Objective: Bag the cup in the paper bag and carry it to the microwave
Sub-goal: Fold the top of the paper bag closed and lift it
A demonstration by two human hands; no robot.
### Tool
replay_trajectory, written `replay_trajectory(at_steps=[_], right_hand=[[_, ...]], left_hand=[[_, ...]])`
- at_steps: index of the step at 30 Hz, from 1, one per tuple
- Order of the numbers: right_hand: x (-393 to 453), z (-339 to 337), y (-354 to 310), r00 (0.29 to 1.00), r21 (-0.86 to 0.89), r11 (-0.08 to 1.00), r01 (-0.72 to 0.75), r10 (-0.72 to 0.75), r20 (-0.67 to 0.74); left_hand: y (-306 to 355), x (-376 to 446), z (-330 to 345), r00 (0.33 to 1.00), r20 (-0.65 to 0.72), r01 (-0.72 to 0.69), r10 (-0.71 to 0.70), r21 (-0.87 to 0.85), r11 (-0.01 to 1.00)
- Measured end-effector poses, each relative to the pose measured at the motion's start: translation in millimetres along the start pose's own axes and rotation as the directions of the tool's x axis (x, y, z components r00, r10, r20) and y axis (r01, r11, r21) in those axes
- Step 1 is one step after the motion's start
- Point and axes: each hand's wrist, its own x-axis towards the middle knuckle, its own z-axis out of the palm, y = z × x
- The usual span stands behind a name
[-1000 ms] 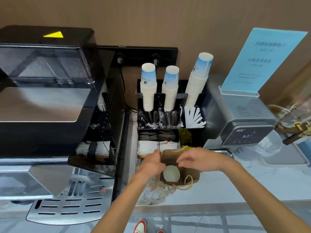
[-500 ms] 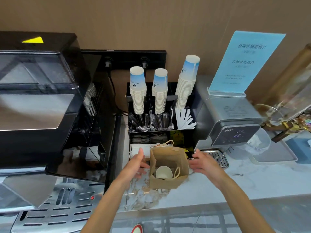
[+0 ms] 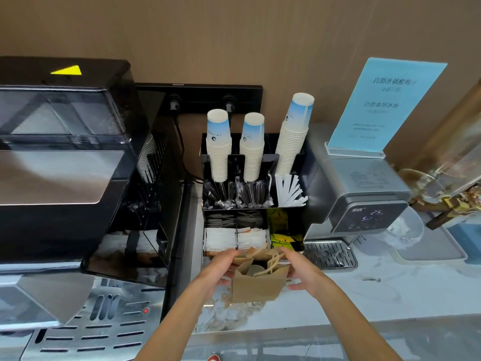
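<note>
A small brown paper bag [image 3: 256, 289] stands upright on the marble counter [image 3: 377, 287], its mouth partly folded and its twine handles lying across the top. Inside it, the pale rim of a paper cup [image 3: 254, 269] shows through the opening. My left hand [image 3: 221, 267] presses against the bag's left side and upper edge. My right hand [image 3: 299, 269] holds the bag's right side, fingers wrapped round the corner. No microwave is in view.
A large black coffee machine [image 3: 65, 178] with a steel drip tray fills the left. Behind the bag stands a black organiser [image 3: 252, 204] with cup stacks, stirrers and sachets. A grey dispenser [image 3: 364, 199] with its grille and a blue sign [image 3: 382, 105] stand on the right.
Both hands let go of the bag half a second ago, then closed in on its sides again. The bag's top is now pinched narrower, hiding more of the cup.
</note>
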Motion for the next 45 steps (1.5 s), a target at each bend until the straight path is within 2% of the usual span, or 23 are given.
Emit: replay_trajectory(at_steps=[4,6,9,11,13,15,16,19,22,24,25,29,31,33,35,39,42,45], right_hand=[[-2,-12,13,0.988,-0.02,0.994,0.106,-0.103,0.114],[-1,-12,20,0.978,-0.079,0.983,0.166,-0.154,0.144],[7,-5,31,0.949,-0.193,0.94,0.281,-0.243,0.199],[12,2,38,0.926,-0.313,0.874,0.371,-0.324,0.194],[18,9,40,0.908,-0.528,0.744,0.409,-0.391,0.153],[23,18,41,0.878,-0.757,0.53,0.381,-0.465,0.116],[24,23,39,0.853,-0.819,0.425,0.385,-0.502,0.141],[30,37,30,0.799,-0.868,0.225,0.442,-0.539,0.267],[32,48,20,0.799,-0.916,0.113,0.384,-0.538,0.269],[34,50,21,0.796,-0.913,0.132,0.386,-0.548,0.258],[35,49,23,0.788,-0.89,0.178,0.419,-0.559,0.259],[41,35,38,0.763,-0.65,0.481,0.589,-0.596,0.25],[42,30,42,0.803,-0.53,0.639,0.557,-0.577,0.148],[45,30,46,0.833,-0.449,0.729,0.517,-0.549,0.068],[47,29,51,0.842,-0.4,0.763,0.508,-0.538,0.044],[49,30,66,0.831,-0.237,0.811,0.535,-0.556,-0.025],[49,35,76,0.819,-0.218,0.807,0.548,-0.572,-0.058],[49,35,80,0.805,-0.193,0.799,0.569,-0.589,-0.065]], left_hand=[[-9,1,-6,0.995,0.069,-0.079,0.074,0.078,0.994],[-12,-1,-7,0.99,0.105,-0.109,0.092,0.172,0.979],[-16,-1,-2,0.982,0.124,-0.178,0.145,0.314,0.933],[-20,2,4,0.976,0.071,-0.215,0.207,0.474,0.854],[-25,7,10,0.96,0.023,-0.227,0.279,0.648,0.727],[-27,11,15,0.938,0.039,-0.263,0.344,0.728,0.634],[-27,13,18,0.925,0.079,-0.299,0.372,0.755,0.584],[-21,17,28,0.876,0.199,-0.399,0.44,0.811,0.428],[-19,19,33,0.884,0.15,-0.35,0.442,0.84,0.415],[-24,22,30,0.892,0.12,-0.323,0.435,0.843,0.43],[-27,23,27,0.892,0.104,-0.316,0.439,0.838,0.445],[-42,27,16,0.912,0.016,-0.298,0.41,0.713,0.634],[-50,31,11,0.924,-0.021,-0.292,0.382,0.605,0.741],[-54,32,7,0.934,-0.054,-0.286,0.353,0.479,0.83],[-58,32,4,0.94,-0.069,-0.288,0.335,0.373,0.882],[-70,36,6,0.933,-0.125,-0.304,0.338,0.232,0.924],[-79,40,8,0.93,-0.137,-0.332,0.34,0.077,0.94],[-83,41,9,0.927,-0.147,-0.337,0.346,0.084,0.938]])
